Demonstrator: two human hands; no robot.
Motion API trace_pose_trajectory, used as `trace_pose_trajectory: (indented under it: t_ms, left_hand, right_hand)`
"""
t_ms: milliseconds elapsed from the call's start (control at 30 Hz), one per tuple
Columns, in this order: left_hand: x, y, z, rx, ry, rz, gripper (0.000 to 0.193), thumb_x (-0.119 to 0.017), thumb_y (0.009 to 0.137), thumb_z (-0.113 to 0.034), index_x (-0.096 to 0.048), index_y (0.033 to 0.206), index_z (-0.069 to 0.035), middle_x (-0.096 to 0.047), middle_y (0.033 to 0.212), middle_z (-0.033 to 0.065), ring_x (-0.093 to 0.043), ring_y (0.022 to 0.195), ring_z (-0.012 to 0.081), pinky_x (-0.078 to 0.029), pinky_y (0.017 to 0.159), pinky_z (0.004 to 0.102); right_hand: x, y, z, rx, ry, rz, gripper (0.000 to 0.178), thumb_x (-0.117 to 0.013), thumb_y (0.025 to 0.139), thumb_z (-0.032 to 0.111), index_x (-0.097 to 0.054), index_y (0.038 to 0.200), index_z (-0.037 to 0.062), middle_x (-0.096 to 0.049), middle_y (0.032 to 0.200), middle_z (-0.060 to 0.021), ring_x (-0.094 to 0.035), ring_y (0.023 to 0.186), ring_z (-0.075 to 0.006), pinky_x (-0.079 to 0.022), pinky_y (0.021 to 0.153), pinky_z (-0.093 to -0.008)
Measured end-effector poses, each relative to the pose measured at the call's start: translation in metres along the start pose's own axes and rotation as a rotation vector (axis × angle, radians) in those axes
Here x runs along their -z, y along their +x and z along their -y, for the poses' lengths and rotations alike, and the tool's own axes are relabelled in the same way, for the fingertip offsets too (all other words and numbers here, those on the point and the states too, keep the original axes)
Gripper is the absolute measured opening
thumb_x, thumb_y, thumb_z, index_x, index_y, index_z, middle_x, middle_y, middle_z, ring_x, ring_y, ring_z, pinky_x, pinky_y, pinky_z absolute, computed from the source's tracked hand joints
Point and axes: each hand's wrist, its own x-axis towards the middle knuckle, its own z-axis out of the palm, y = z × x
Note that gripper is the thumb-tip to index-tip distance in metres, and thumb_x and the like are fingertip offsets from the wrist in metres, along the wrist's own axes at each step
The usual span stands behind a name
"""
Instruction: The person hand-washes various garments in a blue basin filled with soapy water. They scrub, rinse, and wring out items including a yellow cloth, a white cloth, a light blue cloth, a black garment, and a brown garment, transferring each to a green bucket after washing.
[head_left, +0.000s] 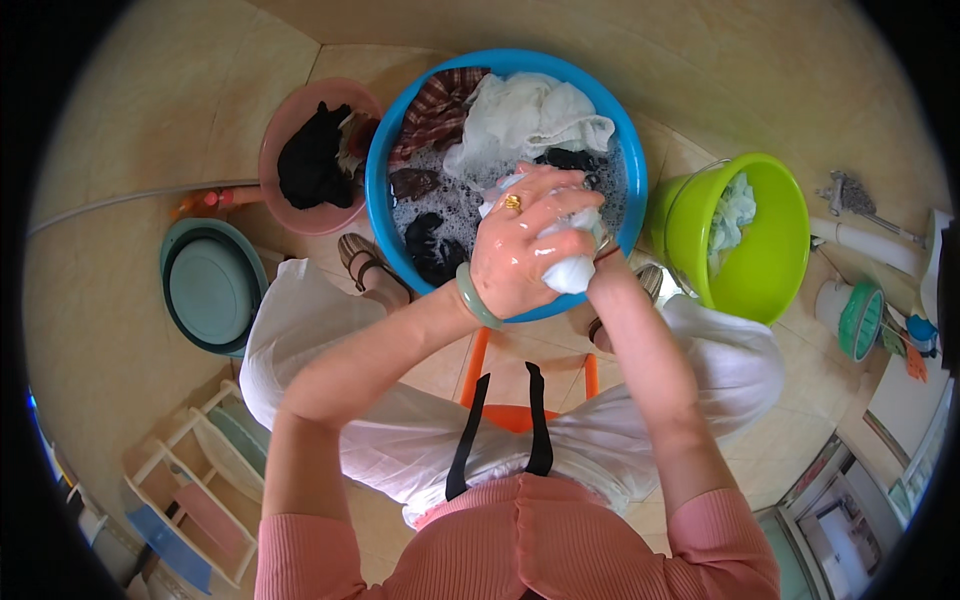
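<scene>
Over the near rim of a blue basin, my two hands press together around a bunched, wet white cloth. My left hand, with a gold ring and a pale green bangle at its wrist, lies on top, its fingers curled round the cloth. Underneath, my right hand grips the same cloth from the right; most of its fingers are hidden. Grey suds fill the basin. In it are a white garment, a red-brown checked cloth and dark pieces of clothing.
A pink basin with black clothing stands left of the blue one. Below it is a grey-green basin. At right, a lime-green bucket holds a pale cloth. An orange stool is beneath me; a shelf rack is lower left.
</scene>
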Motion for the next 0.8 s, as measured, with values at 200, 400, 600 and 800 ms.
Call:
trace_pose_trajectory:
  t_ms: [200,400,600,800]
  left_hand:
    - [0.014,0.002,-0.010,-0.226,0.107,0.141,0.026,-0.069,0.052,-0.016,-0.056,0.074,-0.012,-0.065,0.110,0.0094,-0.061,0.108,0.0359,-0.052,0.092,0.0475]
    - [0.009,-0.017,-0.003,-0.403,0.133,0.237,0.027,-0.064,0.051,-0.016,-0.052,0.075,-0.013,-0.063,0.105,0.0073,-0.062,0.103,0.0338,-0.053,0.091,0.0447]
    - [0.002,-0.039,0.013,-0.574,0.248,0.450,0.013,-0.058,0.068,-0.025,-0.055,0.079,-0.019,-0.058,0.103,0.0050,-0.056,0.112,0.0299,-0.041,0.104,0.0399]
    - [-0.020,-0.064,0.037,-0.684,0.376,0.619,0.008,-0.057,0.075,-0.025,-0.052,0.080,-0.021,-0.057,0.100,0.0012,-0.058,0.104,0.0199,-0.044,0.095,0.0316]
  right_hand:
    - [-0.025,0.030,0.045,-0.205,-0.470,0.114,0.032,-0.060,0.094,0.024,-0.056,0.117,0.0020,-0.063,0.113,-0.0101,-0.061,0.109,-0.0192,-0.049,0.096,-0.0333]
    - [-0.055,0.054,0.034,-0.390,-0.751,-0.084,0.024,-0.072,0.087,0.027,-0.062,0.086,0.0050,-0.068,0.080,-0.0052,-0.066,0.072,-0.0135,-0.054,0.067,-0.0262]
    - [-0.055,0.054,0.026,-0.233,-1.190,0.013,0.030,-0.066,0.090,0.025,-0.062,0.074,0.0004,-0.066,0.069,-0.0085,-0.067,0.068,-0.0139,-0.052,0.060,-0.0309]
    - [-0.040,0.057,0.008,-0.028,-1.557,-0.042,0.023,-0.062,0.083,0.019,-0.062,0.072,-0.0013,-0.062,0.066,-0.0178,-0.066,0.064,-0.0278,-0.051,0.060,-0.0367]
